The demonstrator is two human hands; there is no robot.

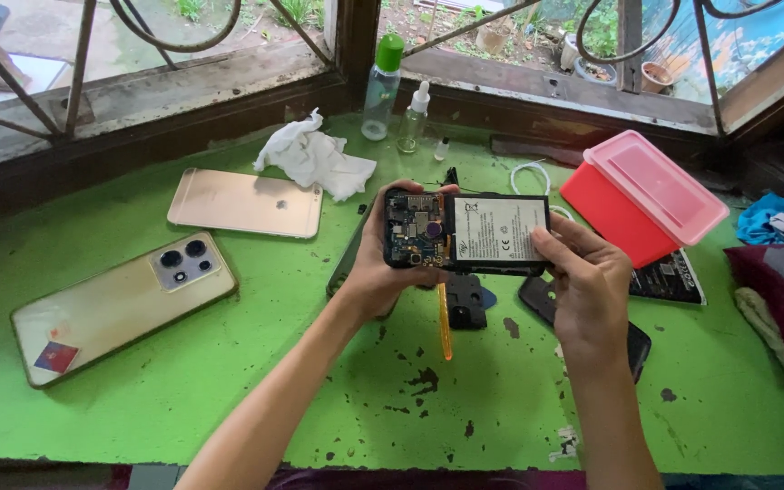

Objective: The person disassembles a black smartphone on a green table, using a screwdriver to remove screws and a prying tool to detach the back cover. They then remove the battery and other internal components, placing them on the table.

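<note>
Held above the green surface (229, 381), the opened smartphone (465, 231) sits pinched in the grip of both the left hand (383, 263) and right hand (587, 286), best kept level and supported at both ends.

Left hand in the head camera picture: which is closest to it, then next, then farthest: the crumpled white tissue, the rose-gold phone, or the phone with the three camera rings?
From the left hand:
1. Crumpled white tissue, up by the window.
2. Rose-gold phone, lying face down beside the tissue; close to the tissue's rank.
3. Phone with three camera rings, far out at the table's left edge.
</note>
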